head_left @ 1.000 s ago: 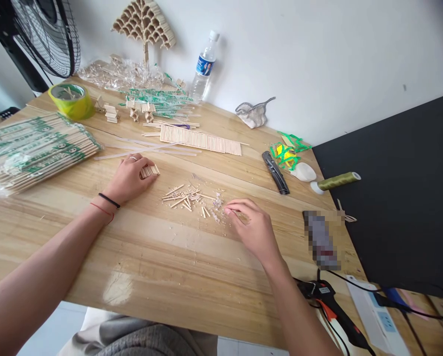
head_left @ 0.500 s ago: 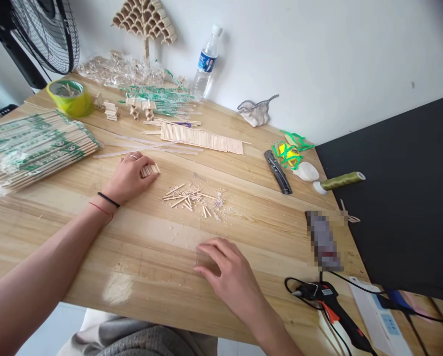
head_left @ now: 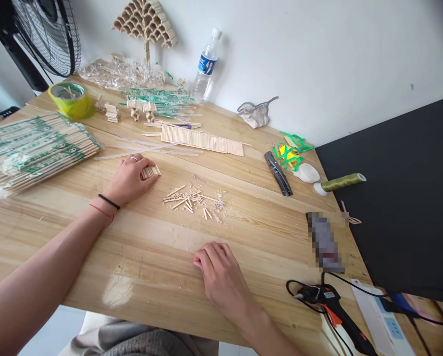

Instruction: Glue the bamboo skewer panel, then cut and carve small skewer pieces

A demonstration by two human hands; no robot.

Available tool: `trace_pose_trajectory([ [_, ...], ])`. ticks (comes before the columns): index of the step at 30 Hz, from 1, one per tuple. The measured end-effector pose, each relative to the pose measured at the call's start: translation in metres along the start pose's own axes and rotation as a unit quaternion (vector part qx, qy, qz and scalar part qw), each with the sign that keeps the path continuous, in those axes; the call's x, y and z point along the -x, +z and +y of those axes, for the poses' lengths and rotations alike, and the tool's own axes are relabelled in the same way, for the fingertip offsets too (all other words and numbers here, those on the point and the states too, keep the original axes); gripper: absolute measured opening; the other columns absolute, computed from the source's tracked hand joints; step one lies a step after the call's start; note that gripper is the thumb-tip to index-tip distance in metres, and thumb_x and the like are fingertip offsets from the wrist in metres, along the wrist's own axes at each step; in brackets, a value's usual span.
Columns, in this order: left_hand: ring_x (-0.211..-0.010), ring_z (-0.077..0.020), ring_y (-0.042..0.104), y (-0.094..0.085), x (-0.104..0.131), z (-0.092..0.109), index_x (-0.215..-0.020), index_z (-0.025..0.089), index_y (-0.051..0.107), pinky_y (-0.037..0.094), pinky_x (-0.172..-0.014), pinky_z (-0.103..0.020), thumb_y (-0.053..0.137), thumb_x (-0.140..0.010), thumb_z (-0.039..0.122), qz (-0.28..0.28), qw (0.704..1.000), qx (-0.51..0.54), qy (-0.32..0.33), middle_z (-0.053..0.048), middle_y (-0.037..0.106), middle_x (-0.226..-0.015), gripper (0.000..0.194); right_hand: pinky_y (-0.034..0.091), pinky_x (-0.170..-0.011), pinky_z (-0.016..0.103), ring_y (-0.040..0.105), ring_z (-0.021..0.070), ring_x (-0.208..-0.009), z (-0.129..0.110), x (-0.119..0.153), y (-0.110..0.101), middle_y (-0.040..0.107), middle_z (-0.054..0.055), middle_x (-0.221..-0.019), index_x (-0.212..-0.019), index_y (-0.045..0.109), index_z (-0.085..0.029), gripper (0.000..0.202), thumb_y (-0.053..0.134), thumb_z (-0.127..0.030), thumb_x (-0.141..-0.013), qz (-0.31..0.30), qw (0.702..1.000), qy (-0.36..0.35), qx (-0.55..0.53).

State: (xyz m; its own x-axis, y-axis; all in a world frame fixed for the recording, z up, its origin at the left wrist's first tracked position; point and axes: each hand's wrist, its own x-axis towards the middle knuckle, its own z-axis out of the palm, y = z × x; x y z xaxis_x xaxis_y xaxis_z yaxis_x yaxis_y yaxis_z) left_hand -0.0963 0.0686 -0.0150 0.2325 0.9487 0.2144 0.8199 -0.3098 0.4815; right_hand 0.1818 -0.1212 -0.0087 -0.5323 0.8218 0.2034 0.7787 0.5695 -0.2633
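- White wall [head_left: 318,59] fills the far side of the room.
- Against it runs the wooden bench [head_left: 154,277], bearing finished-looking pieces and raw material alike.
- At its left lies a bundle of wrapped sticks [head_left: 39,148], seemingly a good stock left to use.
- Near the wall stands a tree-like stick model [head_left: 145,22], its trunk and honeycombed crown formed.
- At the right lies a glue gun [head_left: 332,301], with neither hand on it.
- Beyond the hands, a long slatted strip [head_left: 202,140] lies flat, looking fully assembled.
- Right hand [head_left: 221,277] rests near the front edge, grip narrow, fingers curled under; I cannot tell whether anything is inside.
- Left hand [head_left: 130,178], farther back, has its grip closed round a small slatted panel [head_left: 151,171] on the bench; the visible slats look joined, the rest is covered.
- Between the hands, loose cut sticks [head_left: 179,203] lie scattered among crumbs, not joined to anything.
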Motion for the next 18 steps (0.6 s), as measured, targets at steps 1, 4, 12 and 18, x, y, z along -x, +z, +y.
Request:
trace_pose_trajectory([
  [1, -0.111, -0.0325, 0.061, 0.000, 0.000, 0.000, -0.106, 0.019, 0.070, 0.046, -0.103, -0.048, 0.060, -0.089, 0.045, -0.001, 1.000, 0.001, 0.000, -0.012, 0.068, -0.106, 0.033, 0.040, -0.075, 0.037, 0.051, 0.0196, -0.075, 0.004, -0.002, -0.001, 0.059, 0.005, -0.082, -0.083, 0.054, -0.019, 0.028, 0.041, 0.000, -0.098, 0.007, 1.000, -0.002, 0.001],
  [4, -0.111, -0.0322, 0.061, 0.001, 0.000, 0.000, -0.106, 0.019, 0.070, 0.046, -0.103, -0.047, 0.060, -0.089, 0.046, 0.001, 1.000, -0.004, 0.001, -0.011, 0.068, -0.106, 0.033, 0.041, -0.075, 0.035, 0.052, 0.0193, -0.077, 0.022, -0.016, -0.012, 0.059, 0.004, -0.082, -0.086, 0.054, -0.020, 0.027, 0.042, 0.001, -0.098, 0.061, 0.998, 0.010, -0.018],
  [12, -0.112, -0.0313, 0.062, -0.001, 0.000, 0.000, -0.106, 0.020, 0.070, 0.046, -0.103, -0.046, 0.060, -0.090, 0.046, -0.001, 1.000, -0.017, -0.003, -0.011, 0.069, -0.108, 0.032, 0.051, -0.082, 0.033, 0.066, 0.0196, -0.089, 0.075, -0.050, -0.032, 0.070, 0.006, -0.100, -0.112, 0.064, -0.020, 0.020, 0.054, -0.009, -0.099, 0.156, 0.982, 0.094, -0.059],
  [18, -0.112, -0.0319, 0.061, 0.003, 0.000, -0.001, -0.107, 0.019, 0.069, 0.046, -0.102, -0.047, 0.061, -0.089, 0.043, -0.005, 1.000, -0.011, 0.002, -0.012, 0.068, -0.108, 0.031, 0.051, -0.072, 0.030, 0.062, 0.0164, -0.074, 0.076, -0.048, -0.022, 0.065, 0.001, -0.084, -0.084, 0.064, -0.022, 0.012, 0.065, -0.017, -0.094, 0.146, 0.975, 0.137, -0.094],
])
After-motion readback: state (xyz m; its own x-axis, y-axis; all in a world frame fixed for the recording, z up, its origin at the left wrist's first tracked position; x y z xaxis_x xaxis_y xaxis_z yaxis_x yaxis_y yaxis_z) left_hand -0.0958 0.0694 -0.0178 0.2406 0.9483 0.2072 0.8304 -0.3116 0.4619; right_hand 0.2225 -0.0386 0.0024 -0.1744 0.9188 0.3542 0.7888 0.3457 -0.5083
